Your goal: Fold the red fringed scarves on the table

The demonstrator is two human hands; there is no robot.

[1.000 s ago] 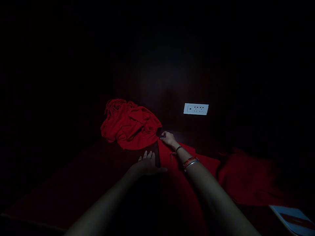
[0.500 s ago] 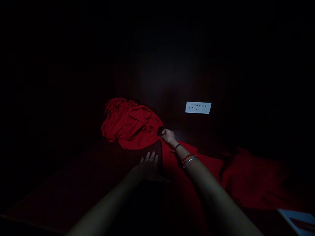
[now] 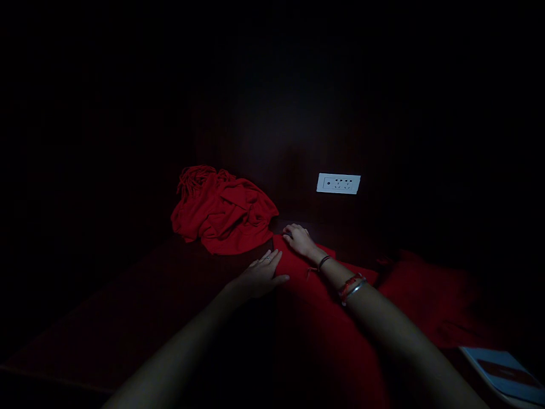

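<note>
A red cloth [image 3: 327, 318], likely a scarf, lies spread in front of me, and its near part hangs down toward me. My left hand [image 3: 260, 276] rests at the cloth's left edge, fingers stretched out and thumb apart, a ring on one finger. On the cloth near its far left corner lies my right hand [image 3: 300, 241], its fingers loosely bent and apart. Bracelets circle the right wrist. Left of the hands, a crumpled heap of red fringed fabric [image 3: 227, 213] sits on the dark surface.
A white socket plate [image 3: 338, 183] is set in the dark back wall. To the right lies more bunched red fabric [image 3: 434, 301], dim and blurred. A white and red flat item [image 3: 504, 372] is at the lower right. The dark tabletop [image 3: 128, 318] extends left.
My right hand has loosened from a pinch at the cloth's corner and lies on it. My left hand has moved up and forward to the cloth's edge. The view has shifted slightly.
</note>
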